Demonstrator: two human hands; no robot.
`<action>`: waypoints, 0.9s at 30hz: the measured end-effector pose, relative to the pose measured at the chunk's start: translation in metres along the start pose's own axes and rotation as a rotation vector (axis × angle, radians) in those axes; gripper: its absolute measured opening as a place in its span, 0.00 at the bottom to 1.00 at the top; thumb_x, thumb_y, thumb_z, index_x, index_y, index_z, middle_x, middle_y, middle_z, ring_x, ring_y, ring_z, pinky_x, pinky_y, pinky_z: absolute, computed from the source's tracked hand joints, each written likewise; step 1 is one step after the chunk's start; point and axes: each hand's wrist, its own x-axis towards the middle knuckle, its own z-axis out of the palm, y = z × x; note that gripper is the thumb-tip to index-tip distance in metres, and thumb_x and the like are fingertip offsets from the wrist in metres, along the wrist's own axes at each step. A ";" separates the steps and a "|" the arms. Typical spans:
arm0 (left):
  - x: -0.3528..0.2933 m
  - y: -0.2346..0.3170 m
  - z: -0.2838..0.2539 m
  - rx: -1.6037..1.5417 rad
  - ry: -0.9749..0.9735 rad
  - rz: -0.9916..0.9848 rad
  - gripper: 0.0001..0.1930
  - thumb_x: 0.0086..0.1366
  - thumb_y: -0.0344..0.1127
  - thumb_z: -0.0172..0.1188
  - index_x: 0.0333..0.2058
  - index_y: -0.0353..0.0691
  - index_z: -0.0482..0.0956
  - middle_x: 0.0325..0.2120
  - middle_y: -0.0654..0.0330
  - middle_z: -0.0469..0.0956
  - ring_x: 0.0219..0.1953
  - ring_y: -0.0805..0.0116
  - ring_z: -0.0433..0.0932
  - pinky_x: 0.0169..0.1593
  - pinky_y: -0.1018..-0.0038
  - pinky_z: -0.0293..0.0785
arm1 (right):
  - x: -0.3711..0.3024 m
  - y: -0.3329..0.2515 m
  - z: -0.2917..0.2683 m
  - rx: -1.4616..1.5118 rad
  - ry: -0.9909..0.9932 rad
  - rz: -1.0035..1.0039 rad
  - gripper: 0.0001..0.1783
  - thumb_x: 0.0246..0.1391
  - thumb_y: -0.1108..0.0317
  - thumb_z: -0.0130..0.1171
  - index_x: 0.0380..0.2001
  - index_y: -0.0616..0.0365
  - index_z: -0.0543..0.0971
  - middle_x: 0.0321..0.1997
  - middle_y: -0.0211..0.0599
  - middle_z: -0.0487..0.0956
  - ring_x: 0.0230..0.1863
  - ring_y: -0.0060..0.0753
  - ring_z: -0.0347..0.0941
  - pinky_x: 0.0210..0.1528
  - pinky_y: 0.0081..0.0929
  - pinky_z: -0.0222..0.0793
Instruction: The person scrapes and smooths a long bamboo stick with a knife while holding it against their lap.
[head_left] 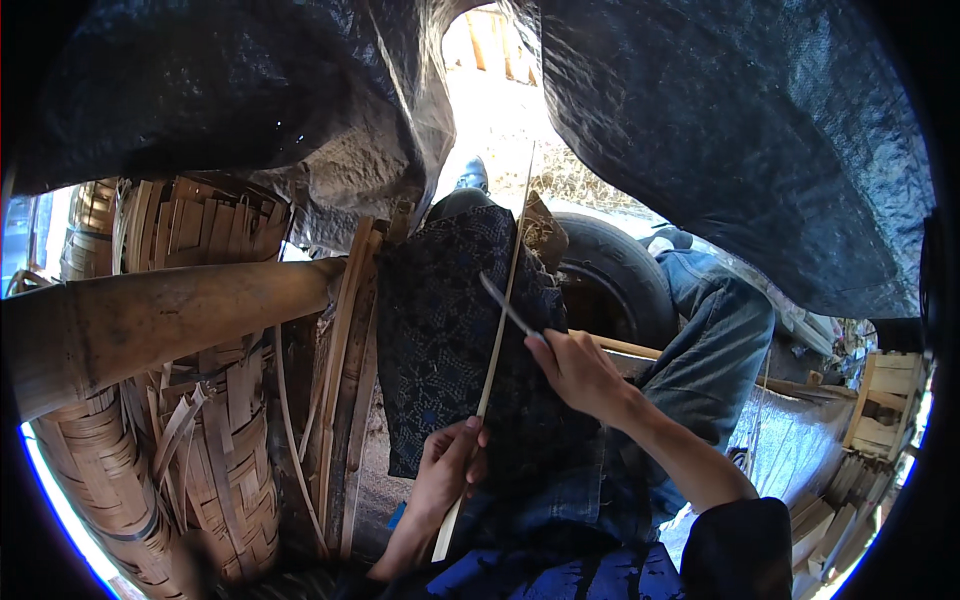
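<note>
My left hand (pixel 448 465) is closed round a long, narrow bamboo strip (pixel 494 368), its thumb lying along the top. The strip runs from near my body up over a dark patterned cloth (pixel 430 320) draped on my leg, and its thin far end points away from me. In my right hand (pixel 585 375) is a knife (pixel 505 304), its pale blade angled to the upper left across the strip. Whether the edge touches the strip I cannot tell. A light wooden rod (pixel 628 348), apparently the knife's long handle, sticks out behind that hand.
A thick bamboo pole (pixel 170 325) reaches in from the left, above woven bamboo baskets (pixel 235 460). Upright split bamboo pieces (pixel 345 400) stand beside my left leg. A tyre (pixel 615 275) lies near my bent right knee (pixel 710 330). Dark plastic sheeting (pixel 740 130) hangs at the far side.
</note>
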 end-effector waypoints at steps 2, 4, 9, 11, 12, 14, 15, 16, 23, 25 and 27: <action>-0.004 -0.001 0.000 -0.018 0.015 -0.025 0.17 0.71 0.47 0.43 0.27 0.43 0.69 0.07 0.69 0.60 0.08 0.82 0.58 0.11 0.84 0.53 | 0.015 0.008 -0.001 0.038 0.038 0.008 0.25 0.63 0.56 0.46 0.20 0.67 0.72 0.17 0.59 0.71 0.25 0.60 0.72 0.23 0.46 0.66; -0.007 0.000 0.000 -0.043 0.027 -0.022 0.17 0.71 0.46 0.43 0.27 0.43 0.69 0.07 0.69 0.60 0.08 0.82 0.58 0.11 0.85 0.53 | 0.025 0.011 -0.005 0.041 -0.019 0.016 0.25 0.63 0.57 0.46 0.20 0.67 0.72 0.18 0.60 0.72 0.26 0.60 0.72 0.24 0.46 0.66; -0.020 0.003 -0.001 -0.038 0.035 -0.035 0.17 0.71 0.46 0.43 0.26 0.43 0.69 0.06 0.70 0.59 0.07 0.82 0.58 0.11 0.85 0.53 | 0.048 0.019 -0.006 0.008 0.073 -0.050 0.25 0.64 0.58 0.45 0.20 0.67 0.72 0.19 0.59 0.72 0.26 0.60 0.72 0.22 0.45 0.63; -0.029 0.000 -0.003 -0.054 0.043 -0.058 0.18 0.71 0.47 0.44 0.26 0.43 0.68 0.06 0.69 0.59 0.07 0.82 0.58 0.11 0.86 0.53 | 0.059 0.031 -0.007 0.003 0.176 -0.216 0.24 0.65 0.59 0.44 0.20 0.67 0.72 0.19 0.59 0.72 0.25 0.59 0.72 0.21 0.42 0.61; -0.034 0.000 -0.003 -0.054 0.045 -0.055 0.18 0.71 0.47 0.44 0.26 0.43 0.68 0.06 0.69 0.59 0.07 0.82 0.58 0.11 0.86 0.53 | 0.065 0.036 -0.007 0.004 0.148 -0.249 0.25 0.65 0.60 0.43 0.19 0.67 0.71 0.19 0.59 0.71 0.24 0.58 0.72 0.21 0.41 0.60; -0.044 -0.001 -0.004 -0.121 0.069 -0.124 0.18 0.71 0.47 0.43 0.26 0.42 0.68 0.06 0.69 0.58 0.07 0.81 0.56 0.11 0.85 0.53 | 0.081 0.041 -0.009 -0.005 0.063 -0.199 0.25 0.65 0.60 0.43 0.19 0.68 0.71 0.18 0.58 0.70 0.21 0.55 0.71 0.20 0.40 0.59; -0.050 0.000 -0.005 -0.124 0.067 -0.119 0.18 0.71 0.47 0.43 0.26 0.42 0.68 0.06 0.69 0.58 0.07 0.81 0.56 0.11 0.85 0.53 | 0.088 0.043 -0.010 -0.019 -0.022 -0.146 0.25 0.65 0.60 0.43 0.19 0.68 0.71 0.17 0.57 0.70 0.17 0.53 0.70 0.20 0.40 0.59; -0.055 -0.001 -0.004 -0.149 0.079 -0.135 0.17 0.71 0.46 0.43 0.26 0.42 0.68 0.05 0.69 0.57 0.05 0.80 0.56 0.11 0.83 0.52 | 0.093 0.051 -0.010 -0.026 -0.017 -0.141 0.25 0.65 0.60 0.43 0.19 0.68 0.71 0.17 0.57 0.70 0.17 0.53 0.70 0.20 0.40 0.59; -0.077 -0.021 -0.012 -0.190 0.202 -0.190 0.16 0.70 0.46 0.43 0.27 0.44 0.67 0.06 0.69 0.58 0.06 0.80 0.55 0.10 0.84 0.51 | 0.129 0.061 -0.005 0.032 -0.080 -0.109 0.28 0.67 0.56 0.37 0.18 0.66 0.67 0.13 0.51 0.67 0.14 0.36 0.58 0.22 0.40 0.57; -0.082 -0.025 -0.012 -0.124 0.321 -0.204 0.14 0.70 0.46 0.44 0.27 0.46 0.67 0.06 0.70 0.58 0.06 0.80 0.55 0.09 0.83 0.50 | 0.150 0.080 -0.005 0.066 -0.025 -0.089 0.29 0.67 0.55 0.36 0.19 0.67 0.67 0.14 0.52 0.68 0.14 0.35 0.61 0.23 0.40 0.59; -0.084 -0.027 -0.014 -0.107 0.288 -0.215 0.14 0.70 0.46 0.45 0.27 0.47 0.67 0.06 0.71 0.58 0.05 0.79 0.54 0.08 0.83 0.49 | 0.179 0.103 -0.018 -0.042 0.097 0.018 0.34 0.67 0.50 0.32 0.17 0.65 0.72 0.09 0.45 0.67 0.14 0.34 0.66 0.22 0.40 0.62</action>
